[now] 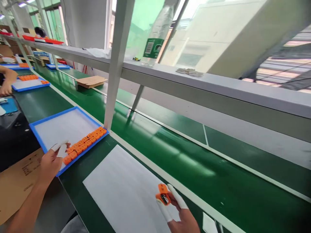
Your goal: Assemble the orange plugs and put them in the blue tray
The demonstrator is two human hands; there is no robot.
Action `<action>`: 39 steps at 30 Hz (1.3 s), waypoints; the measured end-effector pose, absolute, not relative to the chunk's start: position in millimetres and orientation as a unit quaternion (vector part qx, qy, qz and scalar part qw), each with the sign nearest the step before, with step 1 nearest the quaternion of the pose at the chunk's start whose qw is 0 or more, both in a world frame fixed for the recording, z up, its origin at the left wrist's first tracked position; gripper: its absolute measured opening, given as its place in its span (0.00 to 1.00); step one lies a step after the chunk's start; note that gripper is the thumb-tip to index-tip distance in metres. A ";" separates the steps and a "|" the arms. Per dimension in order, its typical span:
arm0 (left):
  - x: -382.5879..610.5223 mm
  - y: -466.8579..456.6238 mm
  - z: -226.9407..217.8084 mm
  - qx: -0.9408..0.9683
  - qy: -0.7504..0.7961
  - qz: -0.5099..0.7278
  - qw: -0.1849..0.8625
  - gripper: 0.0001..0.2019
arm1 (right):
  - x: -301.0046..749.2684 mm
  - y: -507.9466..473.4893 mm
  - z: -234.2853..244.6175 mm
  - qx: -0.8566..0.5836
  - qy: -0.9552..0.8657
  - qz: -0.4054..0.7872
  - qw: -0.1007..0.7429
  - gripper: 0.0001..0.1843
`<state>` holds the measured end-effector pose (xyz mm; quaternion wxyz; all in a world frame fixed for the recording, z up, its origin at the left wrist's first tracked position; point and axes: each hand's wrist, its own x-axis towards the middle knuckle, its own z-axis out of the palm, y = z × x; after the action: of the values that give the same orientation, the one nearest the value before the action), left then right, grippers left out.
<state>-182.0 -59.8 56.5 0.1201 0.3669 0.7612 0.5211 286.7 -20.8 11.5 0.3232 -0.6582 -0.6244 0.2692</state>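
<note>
My left hand (pixel 53 158), with white finger cots on thumb and forefinger, hovers over the near end of a blue-rimmed tray (pixel 93 117). Its fingers are slightly apart beside the rows of small orange plastic cases (pixel 84 144), and I make out nothing between them. My right hand (pixel 181 210), also in white finger cots, grips an orange plastic case (pixel 163 195) between thumb and fingers. This case is hinged open, with something dark and shiny inside its lower half. Below it lies a white sheet (pixel 121 191) on the green table.
A green belt (pixel 155 142) runs beyond the worktop. Above it stands a grey shelf (pixel 218 87) with a post (pixel 116 64) and a plastic bottle (pixel 155 42). Cardboard (pixel 91 81) lies farther along. Another person's hand (pixel 6 84) is near another tray (pixel 30 87) at far left.
</note>
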 end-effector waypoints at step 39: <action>45.1 16.1 -5.2 0.494 0.428 0.336 0.678 0.12 | 232.6 -26.7 -17.2 -0.410 -0.723 0.287 0.476 0.29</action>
<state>45.1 16.1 -5.2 0.6779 0.4944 0.4281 0.3360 232.6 -26.7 -17.2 0.4756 -0.4101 -0.7233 0.2873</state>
